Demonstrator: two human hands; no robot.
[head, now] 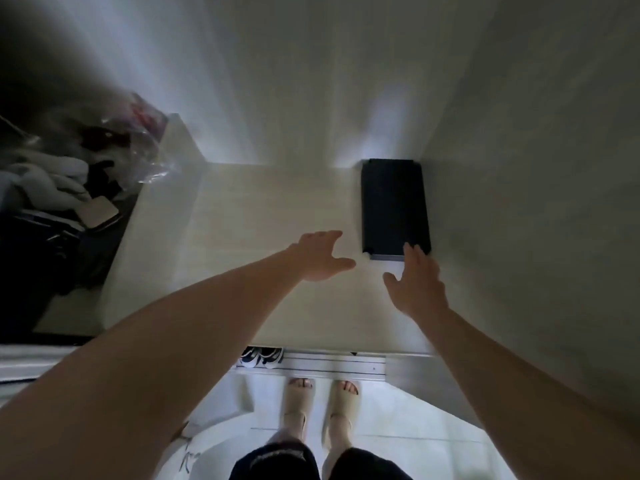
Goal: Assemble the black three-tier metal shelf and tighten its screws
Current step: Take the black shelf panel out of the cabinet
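The black shelf (394, 202) stands on the pale worktop (259, 209), seen from above so that only its top tier shows as a dark rectangle. It sits in the far right corner, with its right side close against the wall (536, 168). Your right hand (417, 282) reaches toward it with fingers straight and thumb spread. Its fingertips lie over the shelf's near right corner, but whether they press on the metal cannot be told, and nothing is gripped. Your left hand (320, 256) is stretched out over the bare worktop just left of the shelf, apart from it, with fingers spread wide and thumb pointing toward the shelf, holding nothing. At the left end of the worktop a crumpled clear plastic bag (145, 140) lies at the edge, with dim clutter beyond it that is too dark to tell apart. Below the near edge you can see your 2 feet in pale sandals (341, 400) on a light tiled floor (398, 427), and a pair of shoes (263, 356) tucked under the worktop.
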